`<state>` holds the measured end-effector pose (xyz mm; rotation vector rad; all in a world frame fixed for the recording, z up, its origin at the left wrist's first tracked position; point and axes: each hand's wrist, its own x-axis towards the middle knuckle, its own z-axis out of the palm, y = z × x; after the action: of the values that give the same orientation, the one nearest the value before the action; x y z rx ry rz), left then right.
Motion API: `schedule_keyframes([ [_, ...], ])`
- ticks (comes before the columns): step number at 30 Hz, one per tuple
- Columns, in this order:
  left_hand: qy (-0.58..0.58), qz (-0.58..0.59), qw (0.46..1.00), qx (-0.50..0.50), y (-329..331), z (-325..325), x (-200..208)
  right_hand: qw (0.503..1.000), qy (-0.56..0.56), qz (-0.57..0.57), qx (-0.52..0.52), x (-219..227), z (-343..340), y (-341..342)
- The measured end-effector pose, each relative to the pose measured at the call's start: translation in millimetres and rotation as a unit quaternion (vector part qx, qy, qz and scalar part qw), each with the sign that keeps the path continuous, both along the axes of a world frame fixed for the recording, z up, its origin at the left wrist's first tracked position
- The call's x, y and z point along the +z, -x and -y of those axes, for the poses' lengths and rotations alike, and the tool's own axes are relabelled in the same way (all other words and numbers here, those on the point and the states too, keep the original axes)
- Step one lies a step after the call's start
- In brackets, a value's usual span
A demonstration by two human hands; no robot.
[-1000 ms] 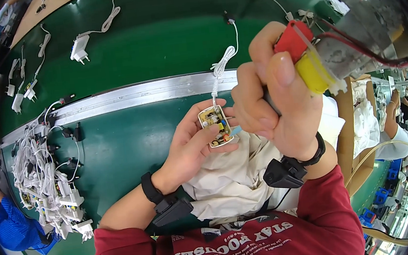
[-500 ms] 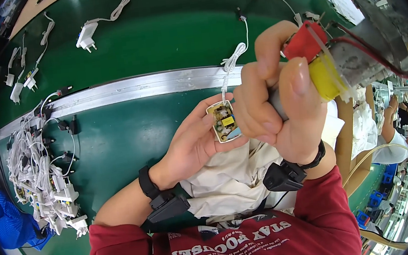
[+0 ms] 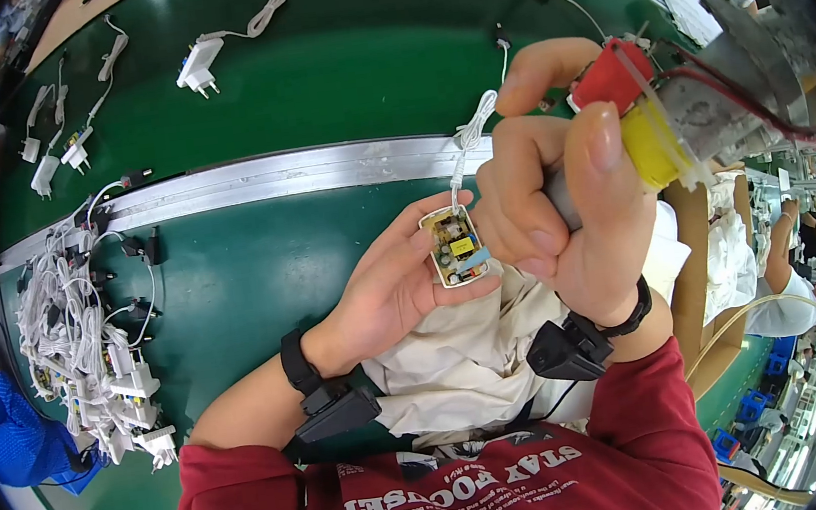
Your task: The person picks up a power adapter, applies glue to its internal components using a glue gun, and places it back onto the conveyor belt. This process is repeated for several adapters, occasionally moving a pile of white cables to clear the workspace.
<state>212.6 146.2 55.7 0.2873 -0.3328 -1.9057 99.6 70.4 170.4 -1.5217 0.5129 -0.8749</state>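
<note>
- White plastic of an open plug housing [image 3: 446, 281] is gripped in the left hand [image 3: 377, 289], its circuit board [image 3: 459, 248] faced upward; all clock directions below are taken from this housing.
- The housing's long axis is tilted slightly, from just before 12 o'clock to just before 6; its white cord [image 3: 468, 135] is led out at the upper end, toward 1 o'clock.
- A tool [image 3: 655, 144] with a yellow band and red block is clenched in the right hand [image 3: 594, 229], at 2 o'clock.
- A light-blue tapered tip [image 3: 476, 259], apparently the tool's, is brought over the board's lower end at 4 to 5 o'clock; whether contact is made cannot be told.
- The housing is held by the left hand from 8 o'clock; the right fingers are poised just beside its 3 o'clock edge.
- Cream cloth [image 3: 442, 372] is bunched at 6 o'clock; a pile of corded adapters [image 3: 86, 342] is heaped near 9, well apart.
</note>
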Motion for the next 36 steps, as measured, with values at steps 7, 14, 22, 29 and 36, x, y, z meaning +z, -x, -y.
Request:
schedule_keyframes([
  [7,0.210,0.334,0.910,0.129,-14,64,-2,0.999,-0.035,0.025,0.006,7,-8,-5],
  [14,0.246,0.873,0.382,0.176,-38,132,-9,0.995,-0.080,0.055,0.018,8,-10,-4],
  [22,0.243,0.828,0.106,0.494,-166,119,31,0.995,-0.071,0.060,0.020,10,-10,-6],
  [29,0.082,0.813,0.537,0.207,-166,94,26,0.994,-0.084,0.067,0.024,9,-12,-5],
  [36,-0.010,0.788,0.615,0.038,-142,55,48,0.993,-0.092,0.065,0.021,13,-13,-9],
])
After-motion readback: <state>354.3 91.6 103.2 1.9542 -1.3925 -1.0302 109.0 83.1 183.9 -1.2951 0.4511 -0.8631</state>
